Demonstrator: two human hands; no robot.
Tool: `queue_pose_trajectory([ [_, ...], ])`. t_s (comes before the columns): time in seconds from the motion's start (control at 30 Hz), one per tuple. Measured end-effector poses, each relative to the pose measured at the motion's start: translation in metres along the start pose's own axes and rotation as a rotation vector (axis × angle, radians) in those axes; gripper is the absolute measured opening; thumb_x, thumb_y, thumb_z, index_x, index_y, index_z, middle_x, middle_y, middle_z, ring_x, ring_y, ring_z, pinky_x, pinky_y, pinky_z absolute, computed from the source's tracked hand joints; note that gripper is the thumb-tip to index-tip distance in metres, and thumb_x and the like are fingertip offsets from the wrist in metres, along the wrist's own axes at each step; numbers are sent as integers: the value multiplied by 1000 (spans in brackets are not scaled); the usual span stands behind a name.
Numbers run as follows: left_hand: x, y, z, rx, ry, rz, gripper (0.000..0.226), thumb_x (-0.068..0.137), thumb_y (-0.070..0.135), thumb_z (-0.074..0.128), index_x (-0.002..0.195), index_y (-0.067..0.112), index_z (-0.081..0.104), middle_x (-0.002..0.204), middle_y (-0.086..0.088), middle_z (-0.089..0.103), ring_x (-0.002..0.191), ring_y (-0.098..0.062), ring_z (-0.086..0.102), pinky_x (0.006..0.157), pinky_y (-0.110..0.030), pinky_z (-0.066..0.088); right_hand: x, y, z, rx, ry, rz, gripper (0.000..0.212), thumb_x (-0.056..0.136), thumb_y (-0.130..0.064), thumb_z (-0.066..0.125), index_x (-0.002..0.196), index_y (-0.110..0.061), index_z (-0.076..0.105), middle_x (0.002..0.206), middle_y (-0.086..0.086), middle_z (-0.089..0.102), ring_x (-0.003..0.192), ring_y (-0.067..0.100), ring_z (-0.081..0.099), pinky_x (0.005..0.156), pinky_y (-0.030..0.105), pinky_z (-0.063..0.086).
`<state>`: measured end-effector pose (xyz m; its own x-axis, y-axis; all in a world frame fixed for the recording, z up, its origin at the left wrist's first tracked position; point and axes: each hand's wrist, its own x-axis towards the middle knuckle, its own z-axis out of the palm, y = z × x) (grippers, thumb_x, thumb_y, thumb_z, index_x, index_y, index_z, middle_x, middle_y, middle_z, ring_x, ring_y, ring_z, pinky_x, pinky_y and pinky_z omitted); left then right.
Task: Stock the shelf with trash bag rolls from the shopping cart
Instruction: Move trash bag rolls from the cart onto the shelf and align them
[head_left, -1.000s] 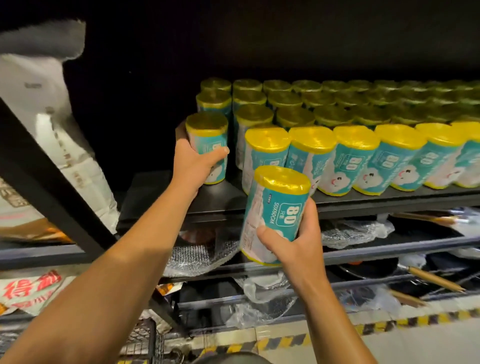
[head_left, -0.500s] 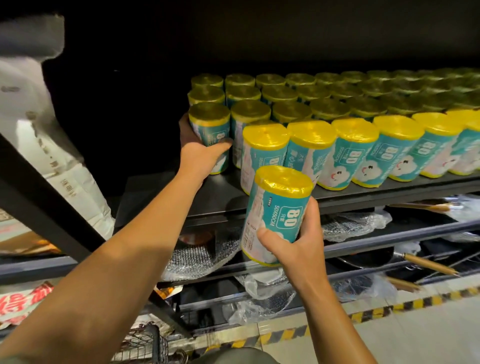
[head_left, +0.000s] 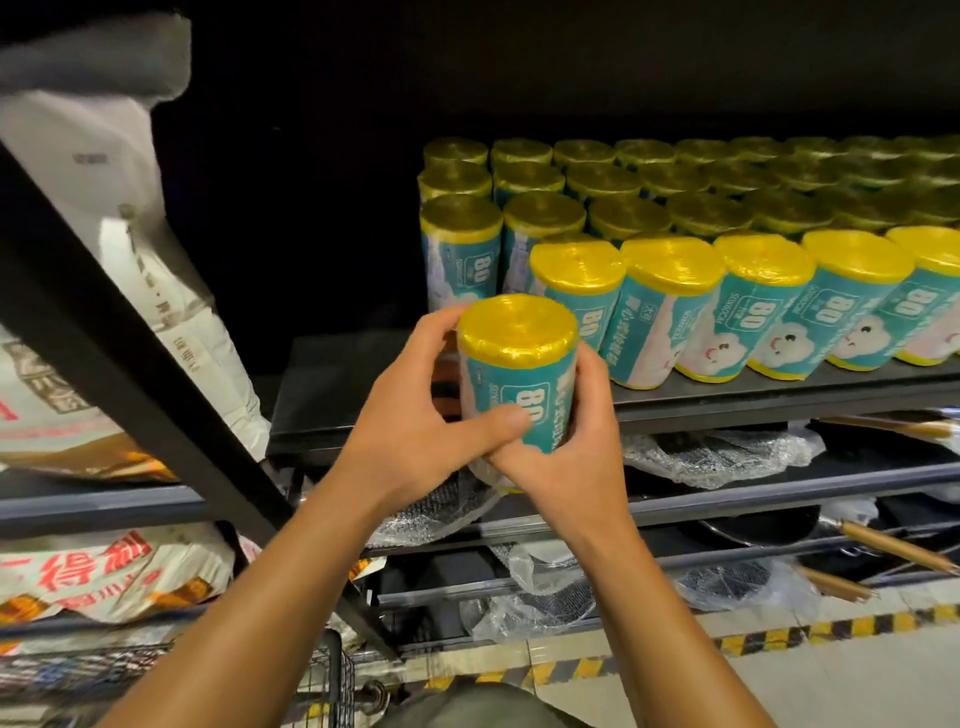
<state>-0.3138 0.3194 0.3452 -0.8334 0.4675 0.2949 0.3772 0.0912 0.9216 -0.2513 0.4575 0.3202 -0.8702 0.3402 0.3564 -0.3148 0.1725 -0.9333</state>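
A trash bag roll (head_left: 514, 364) with a teal label and yellow top is held upright in front of the dark shelf (head_left: 353, 384). My left hand (head_left: 421, 415) grips its left side, thumb across the label. My right hand (head_left: 566, 447) grips it from the right and below. Several matching rolls (head_left: 670, 306) stand in rows on the shelf to the right and behind. The shelf's left part is bare. The shopping cart (head_left: 322, 686) shows only as wire mesh at the bottom left.
A black diagonal strut (head_left: 130, 364) crosses the left side, with large white sacks (head_left: 130, 218) behind it. Lower shelves hold bubble-wrapped pans (head_left: 722, 452) with wooden handles (head_left: 893, 545). Yellow-black hazard tape (head_left: 810, 634) runs along the floor.
My left hand let go of the roll on the shelf's left end and came back to the roll in my right hand. Both hands now hold that roll, raised closer to the shelf.
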Motion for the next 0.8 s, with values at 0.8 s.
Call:
queue_pose_trajectory([
  [0.8, 51, -33, 0, 254, 338, 91, 92, 76, 30, 84, 151, 30, 30, 143, 10, 40, 130, -2, 40, 104, -34, 46, 77, -27, -56, -1041, 68, -260, 56, 83, -44, 68, 135, -30, 57, 144, -8, 50, 143, 23, 34, 120, 58, 0],
])
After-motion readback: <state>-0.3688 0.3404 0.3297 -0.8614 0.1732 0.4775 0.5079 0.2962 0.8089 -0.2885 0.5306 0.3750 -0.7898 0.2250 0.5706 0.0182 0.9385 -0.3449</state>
